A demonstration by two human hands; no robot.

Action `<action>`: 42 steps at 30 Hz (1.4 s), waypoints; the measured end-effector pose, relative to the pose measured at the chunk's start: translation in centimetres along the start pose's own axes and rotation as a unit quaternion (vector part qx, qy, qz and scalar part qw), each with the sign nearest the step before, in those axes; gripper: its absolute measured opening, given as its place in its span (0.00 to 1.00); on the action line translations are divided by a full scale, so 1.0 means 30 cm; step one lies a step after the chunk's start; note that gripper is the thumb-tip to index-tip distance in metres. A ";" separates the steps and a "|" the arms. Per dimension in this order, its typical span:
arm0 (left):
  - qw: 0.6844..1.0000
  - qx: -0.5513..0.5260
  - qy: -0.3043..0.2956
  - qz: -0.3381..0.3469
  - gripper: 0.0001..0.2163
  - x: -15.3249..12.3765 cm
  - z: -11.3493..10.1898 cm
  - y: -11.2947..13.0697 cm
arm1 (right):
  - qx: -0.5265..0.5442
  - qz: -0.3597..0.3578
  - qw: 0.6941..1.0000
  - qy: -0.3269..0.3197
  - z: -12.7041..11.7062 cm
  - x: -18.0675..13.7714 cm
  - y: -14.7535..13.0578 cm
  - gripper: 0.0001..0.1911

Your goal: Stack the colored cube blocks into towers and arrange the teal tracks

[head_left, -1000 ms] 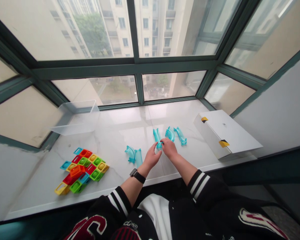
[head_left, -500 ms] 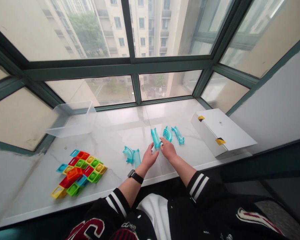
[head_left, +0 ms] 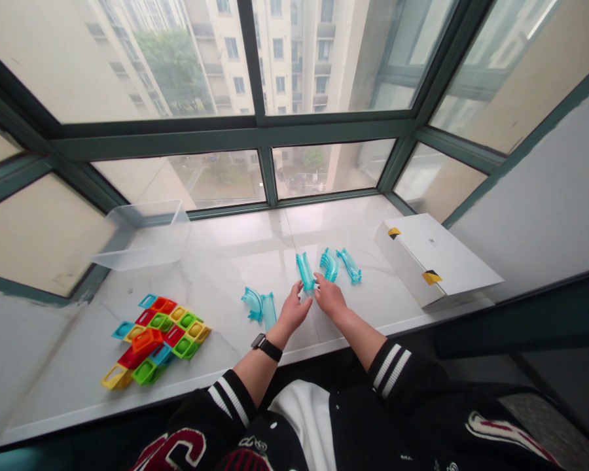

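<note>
A straight, see-through blue track piece [head_left: 304,269] lies between my hands in the middle of the white counter. My left hand [head_left: 294,309], with a dark watch at its wrist, has its fingers at the left side of the piece's near end. From the other side, my right hand [head_left: 330,296] closes its fingers on that same end; the exact contact is partly hidden. A curved blue track piece [head_left: 329,264] and another blue piece [head_left: 349,265] lie beyond my right hand. Left of my left hand are a curved piece [head_left: 252,303] and a straight piece [head_left: 269,310].
Several coloured plastic blocks [head_left: 147,340] lie in a cluster at the left. A clear plastic bin [head_left: 142,255] stands behind them. To the right is a white box [head_left: 436,255] with yellow-black tabs. Green-framed windows [head_left: 269,163] close off the counter's back.
Both hands stay at the near end of the straight track piece. My right hand shifts very slightly; the other pieces keep their places.
</note>
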State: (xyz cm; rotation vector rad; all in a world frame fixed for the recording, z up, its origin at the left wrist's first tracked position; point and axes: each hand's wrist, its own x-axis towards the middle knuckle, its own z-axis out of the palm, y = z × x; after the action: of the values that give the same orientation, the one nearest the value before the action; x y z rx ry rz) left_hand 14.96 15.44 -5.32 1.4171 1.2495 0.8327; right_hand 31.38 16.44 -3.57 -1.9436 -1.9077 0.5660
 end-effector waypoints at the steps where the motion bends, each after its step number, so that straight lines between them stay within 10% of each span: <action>1: 1.000 0.002 -0.001 -0.001 0.36 -0.001 0.000 0.001 | -0.001 -0.001 1.000 0.000 0.001 0.000 0.001 0.30; 8: 0.999 0.034 0.011 0.034 0.33 -0.044 -0.058 0.014 | 0.021 0.001 1.000 0.005 0.003 -0.036 0.025 0.31; 21: 0.971 0.185 0.155 -0.002 0.17 -0.409 -0.423 -0.149 | 0.110 -0.148 0.982 0.050 0.127 -0.369 0.214 0.23; 35: 0.980 0.151 0.123 -0.033 0.20 -0.439 -0.281 -0.189 | 0.113 -0.239 0.955 -0.134 0.179 -0.332 -0.113 0.33; 42: 0.987 0.133 0.080 -0.044 0.21 -0.446 -0.261 -0.156 | 0.102 -0.253 0.955 -0.115 0.192 -0.349 -0.080 0.27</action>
State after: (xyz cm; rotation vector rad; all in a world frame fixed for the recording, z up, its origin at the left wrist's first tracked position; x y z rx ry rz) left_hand 3.44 4.10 -6.34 1.5157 1.5811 0.7508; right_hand 26.26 5.91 -6.92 -1.2343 -2.2703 0.8157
